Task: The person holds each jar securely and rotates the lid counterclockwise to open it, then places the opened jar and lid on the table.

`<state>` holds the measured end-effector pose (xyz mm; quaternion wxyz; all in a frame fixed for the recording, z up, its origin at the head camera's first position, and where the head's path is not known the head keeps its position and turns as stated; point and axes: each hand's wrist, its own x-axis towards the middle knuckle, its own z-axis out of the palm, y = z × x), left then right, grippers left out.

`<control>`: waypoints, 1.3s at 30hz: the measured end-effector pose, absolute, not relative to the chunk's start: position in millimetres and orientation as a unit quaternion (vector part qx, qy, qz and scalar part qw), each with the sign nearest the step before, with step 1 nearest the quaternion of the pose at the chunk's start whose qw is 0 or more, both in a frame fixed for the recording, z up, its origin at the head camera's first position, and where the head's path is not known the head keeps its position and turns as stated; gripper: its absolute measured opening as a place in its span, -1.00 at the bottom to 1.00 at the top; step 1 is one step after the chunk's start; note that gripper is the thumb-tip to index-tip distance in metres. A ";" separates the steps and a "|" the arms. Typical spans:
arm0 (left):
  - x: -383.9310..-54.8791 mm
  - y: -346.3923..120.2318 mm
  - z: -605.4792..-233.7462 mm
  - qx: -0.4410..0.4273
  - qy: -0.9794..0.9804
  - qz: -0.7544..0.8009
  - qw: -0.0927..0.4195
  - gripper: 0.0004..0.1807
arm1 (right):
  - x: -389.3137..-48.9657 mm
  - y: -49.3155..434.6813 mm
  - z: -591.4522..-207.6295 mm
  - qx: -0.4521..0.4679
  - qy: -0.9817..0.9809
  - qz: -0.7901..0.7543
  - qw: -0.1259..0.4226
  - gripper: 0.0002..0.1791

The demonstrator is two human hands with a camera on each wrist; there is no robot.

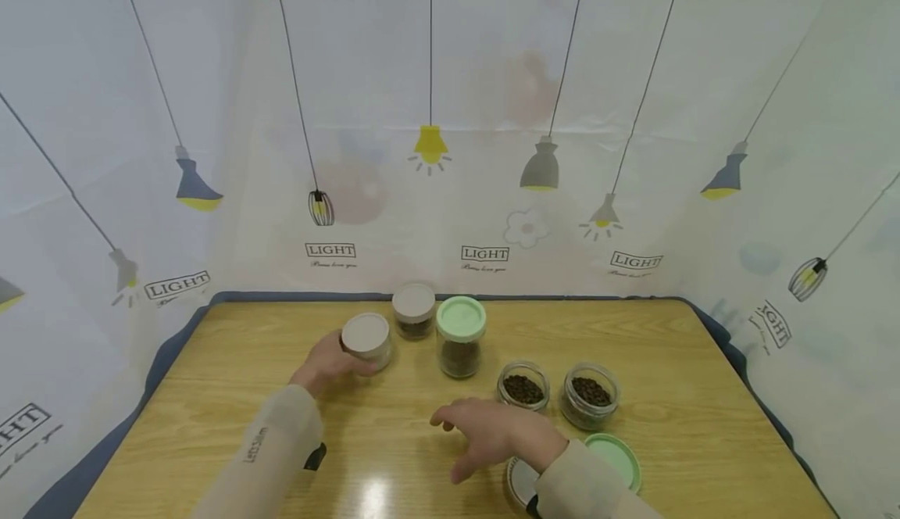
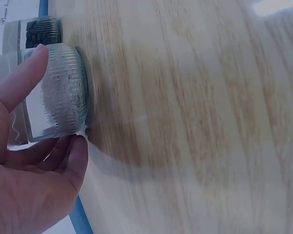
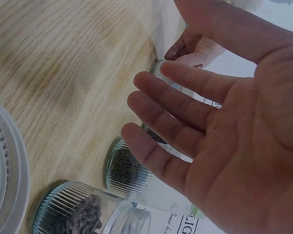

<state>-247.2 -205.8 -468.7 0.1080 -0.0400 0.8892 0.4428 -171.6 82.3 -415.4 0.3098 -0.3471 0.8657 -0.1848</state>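
At the left of the group of jars, my left hand [image 1: 333,363] holds a ribbed glass jar [image 2: 64,92] with a pale greyish lid [image 1: 366,333]. In the left wrist view its thumb lies along one side and the fingers curl at the other. My right hand [image 3: 219,126] holds nothing; its fingers are spread and slightly bent above the table. Close by that hand are an open jar of dark beans [image 1: 523,388] and a pale lid [image 1: 523,481] lying partly under the wrist.
Behind stand a second pale-lidded jar [image 1: 413,312] and a taller green-lidded jar [image 1: 460,339], both with dark contents. Another open jar of beans [image 1: 591,394] is at the right, with a green lid [image 1: 616,460] before it. A printed curtain [image 1: 394,214] borders the wooden table [image 1: 232,378].
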 end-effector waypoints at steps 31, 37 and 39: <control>-251.5 -205.4 -491.5 -0.035 0.890 0.449 0.067 -0.02 | -168.0 85.4 -413.7 -0.355 0.867 -0.183 0.298 -0.30; -250.1 -207.1 -497.0 -0.020 0.887 0.456 0.066 0.00 | -165.5 86.1 -413.8 -0.353 0.869 -0.183 0.293 -0.30; -250.0 -208.1 -498.2 -0.012 0.887 0.457 0.066 0.01 | -165.8 86.5 -413.8 -0.351 0.872 -0.179 0.290 -0.30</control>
